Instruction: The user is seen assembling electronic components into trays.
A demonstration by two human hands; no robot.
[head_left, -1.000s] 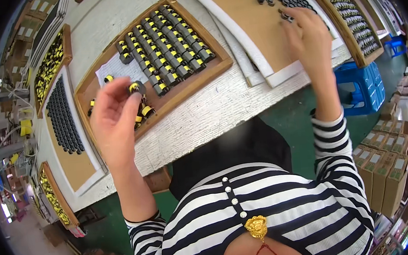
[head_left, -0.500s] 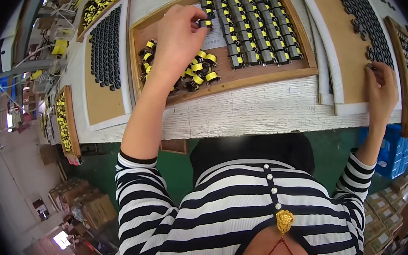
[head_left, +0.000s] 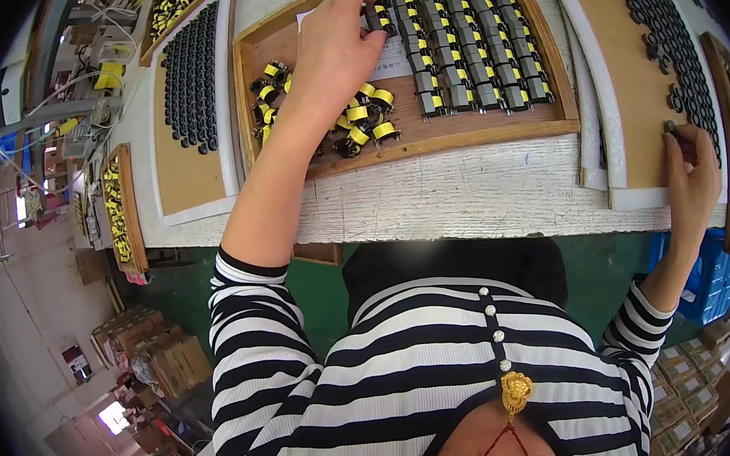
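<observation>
the left hand (head_left: pixel 334 53) reaches into the wooden tray (head_left: pixel 427 140), fingertips pinched on a black-and-yellow coil part (head_left: pixel 379 20) at the end of the neat rows. the right hand (head_left: pixel 692 178) pinches a small dark core (head_left: pixel 670 126) at the edge of the cardboard sheet (head_left: pixel 629 74) — just beside the dark rows.

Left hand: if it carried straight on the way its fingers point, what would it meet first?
The left hand points up the wooden tray, its fingertips already at the near end of the rows of small grey-and-yellow wound coil parts. Those rows would likely come first; depth is hard to judge.
</observation>
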